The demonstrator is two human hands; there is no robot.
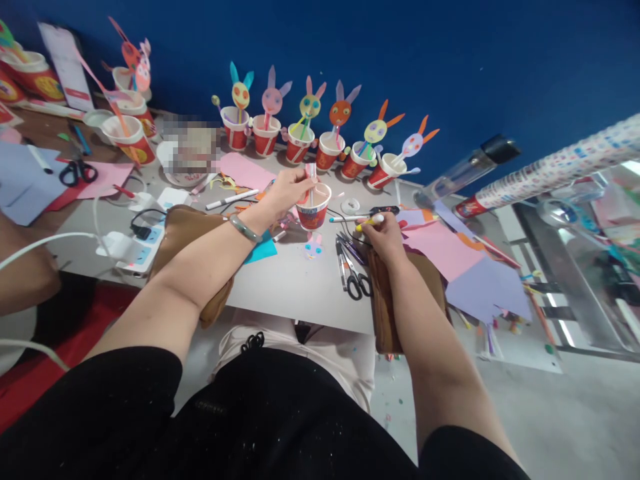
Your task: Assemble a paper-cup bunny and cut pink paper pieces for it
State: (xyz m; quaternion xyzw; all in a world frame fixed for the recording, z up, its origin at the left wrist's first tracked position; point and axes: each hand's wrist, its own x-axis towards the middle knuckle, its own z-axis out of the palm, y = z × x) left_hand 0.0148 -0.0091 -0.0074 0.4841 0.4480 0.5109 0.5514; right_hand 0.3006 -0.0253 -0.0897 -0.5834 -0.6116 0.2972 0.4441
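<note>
Round-rimmed paper cup [313,217] stands by the left grip [290,190], pinching a pink strip [311,171]; right grip [384,237] clasps yellow marker [369,223].

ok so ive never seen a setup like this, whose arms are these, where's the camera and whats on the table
There's no machine here: these are a person's own bare arms. The single picture comes from a camera worn on their head, looking forward and down, so it roughly shows their view.

The left hand pinches a pinkish piece at the top of a red paper cup. The right hand holds a yellow marker.

On the grey table lie a cut-out face, scissors and colored paper. Behind stand six cups in a row, with long-eared faces above them. One patch at left is pixelated, so I can't read it.
</note>
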